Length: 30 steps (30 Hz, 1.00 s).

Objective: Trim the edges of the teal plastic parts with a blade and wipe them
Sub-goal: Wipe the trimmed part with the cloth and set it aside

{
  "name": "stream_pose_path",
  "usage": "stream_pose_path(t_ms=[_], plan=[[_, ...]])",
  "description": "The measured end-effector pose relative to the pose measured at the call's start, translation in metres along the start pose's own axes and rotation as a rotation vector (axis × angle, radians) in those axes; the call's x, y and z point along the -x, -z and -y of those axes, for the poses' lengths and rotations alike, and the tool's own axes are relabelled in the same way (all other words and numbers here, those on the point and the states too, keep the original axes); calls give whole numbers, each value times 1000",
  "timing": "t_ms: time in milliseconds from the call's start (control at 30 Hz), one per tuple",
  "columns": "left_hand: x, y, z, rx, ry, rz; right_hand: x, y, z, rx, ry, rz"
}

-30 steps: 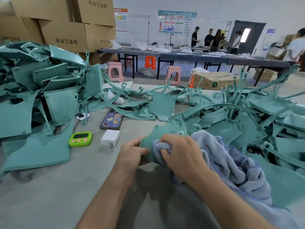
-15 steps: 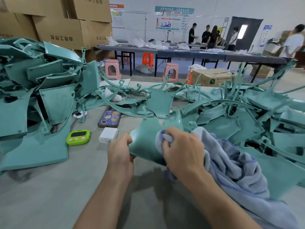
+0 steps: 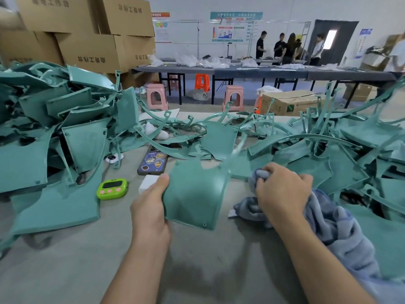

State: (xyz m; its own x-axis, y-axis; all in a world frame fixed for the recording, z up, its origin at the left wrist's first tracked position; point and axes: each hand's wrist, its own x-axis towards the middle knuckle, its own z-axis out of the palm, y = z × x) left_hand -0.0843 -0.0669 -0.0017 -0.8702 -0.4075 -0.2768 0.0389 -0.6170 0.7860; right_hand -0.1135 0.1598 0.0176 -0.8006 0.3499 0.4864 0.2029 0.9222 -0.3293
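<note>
My left hand (image 3: pixel 150 210) grips the left edge of a curved teal plastic panel (image 3: pixel 195 194), thumb on its front, holding it upright above the table. My right hand (image 3: pixel 282 191) clutches a bunched blue-grey cloth (image 3: pixel 328 224) just to the right of the panel, apart from it. The cloth trails down over my right forearm. Heaps of teal plastic parts lie on the left (image 3: pixel 54 132) and on the right (image 3: pixel 341 154). No blade shows in view.
On the grey table (image 3: pixel 65 260) lie a green timer (image 3: pixel 112 188), a white charger block (image 3: pixel 148 183) and a phone (image 3: pixel 153 160). Cardboard boxes (image 3: pixel 87 40) stack at the back left. Stools, a long dark table and several people stand beyond.
The cloth hand has come off the panel and moved right. My left hand has lifted and turned the panel upright, with its broad face toward me.
</note>
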Motion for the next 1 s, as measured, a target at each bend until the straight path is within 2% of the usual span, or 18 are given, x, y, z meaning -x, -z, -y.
stream_pose_path(t_ms=[67, 133, 200, 233, 333, 400, 500, 567, 600, 700, 767, 833, 933, 1000], plan=[[-3, -1, -5, 109, 47, -27, 6, -1, -2, 76, 109, -27], [-7, -1, -7, 120, 70, -48, 15, -1, 2, 24, 255, 9], [-7, -2, -5, 91, 88, -42, 27, 4, 14, -233, 391, 90], [-6, -2, -3, 77, 89, -36, 34, 7, 21, -428, 395, 159], [-4, -2, 1, 57, 83, -9, 47, 10, 36, -979, 145, 491], [-2, -1, 4, 5, 66, 51, 49, 10, 39, -1255, -61, 653], [4, -3, 10, -127, -56, 76, 44, 15, 41, -1560, -383, 707], [6, -3, 14, -218, -159, 57, 43, 15, 41, -1564, -522, 706], [7, -3, 15, -261, -212, 54, 46, 14, 40, -1535, -531, 703], [11, -2, 15, -447, -389, 64, 55, 21, 35, -1409, -395, 672], [17, -4, 11, -566, -446, 141, 58, 27, 27, -1337, -352, 648], [27, -12, 4, -565, -393, 255, 57, 36, 18, -1292, -321, 632], [46, -24, -4, -630, -202, 492, 58, 53, 0, -1338, -297, 674], [62, -28, -3, -707, -121, 568, 63, 65, -13, -1382, -287, 714]])
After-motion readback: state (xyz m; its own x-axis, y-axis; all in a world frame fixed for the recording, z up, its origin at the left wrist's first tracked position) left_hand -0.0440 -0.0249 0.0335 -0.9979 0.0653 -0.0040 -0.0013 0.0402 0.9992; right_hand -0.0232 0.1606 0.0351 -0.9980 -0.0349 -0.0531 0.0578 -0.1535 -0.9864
